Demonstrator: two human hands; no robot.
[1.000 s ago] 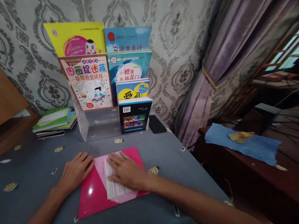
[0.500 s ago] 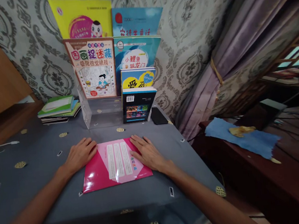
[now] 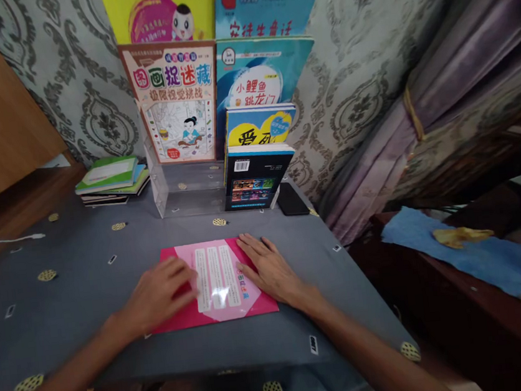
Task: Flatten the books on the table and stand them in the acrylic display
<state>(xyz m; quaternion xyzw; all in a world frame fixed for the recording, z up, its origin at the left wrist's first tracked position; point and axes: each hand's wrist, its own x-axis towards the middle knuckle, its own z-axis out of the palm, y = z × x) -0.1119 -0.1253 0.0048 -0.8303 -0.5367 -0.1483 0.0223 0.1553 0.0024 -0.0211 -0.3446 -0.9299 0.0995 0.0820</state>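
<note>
A pink book (image 3: 191, 316) with white text panels lies flat and sideways on the table in the middle of the head view. My right hand (image 3: 269, 270) rests on its right part, palm down and fingers stretched out, without gripping it. Over the book's left part is my left hand (image 3: 165, 291), slightly blurred, its fingers loosely bent and a little apart with nothing held. Whether it touches the cover I cannot tell. Some of the cover is hidden beneath both hands.
A clear book rack (image 3: 190, 203) holds several upright books, including a brown picture book (image 3: 179, 104) and a black one (image 3: 256, 180). A phone (image 3: 292, 199) lies right of it, a book stack (image 3: 111, 181) left. A white cable (image 3: 21, 238) crosses the grey tablecloth (image 3: 89, 303).
My left hand has moved from the book's upper left edge inward and nearer to me, over the cover. The right hand stays on the book. The camera view has shifted and come closer.
</note>
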